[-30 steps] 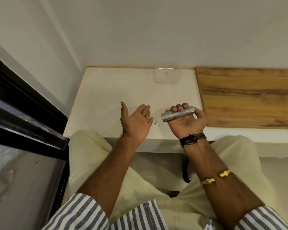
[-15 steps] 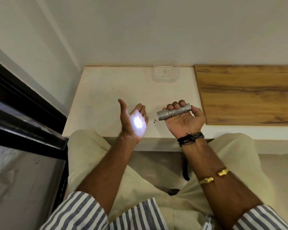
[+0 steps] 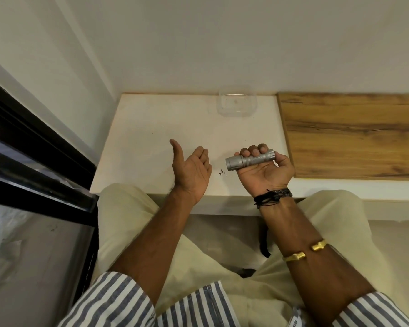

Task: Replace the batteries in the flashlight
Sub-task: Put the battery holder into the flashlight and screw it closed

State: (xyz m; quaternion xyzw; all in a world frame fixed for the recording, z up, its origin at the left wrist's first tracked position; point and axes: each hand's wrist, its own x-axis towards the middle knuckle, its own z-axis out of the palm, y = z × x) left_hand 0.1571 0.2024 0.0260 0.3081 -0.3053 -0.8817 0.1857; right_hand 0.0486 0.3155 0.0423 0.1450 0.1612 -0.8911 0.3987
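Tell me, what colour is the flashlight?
Silver-grey metal. The flashlight shows best in the head view, gripped in the right hand.

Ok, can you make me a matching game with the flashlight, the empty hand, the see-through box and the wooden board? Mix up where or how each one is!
Things:
1. flashlight
2. left hand
3. see-through box
4. wooden board

Clues:
A. at the back of the table
B. open, holding nothing
C. brown, on the right side
D. silver, gripped in the right hand

Pairs: 1-D, 2-B, 3-A, 4-C.
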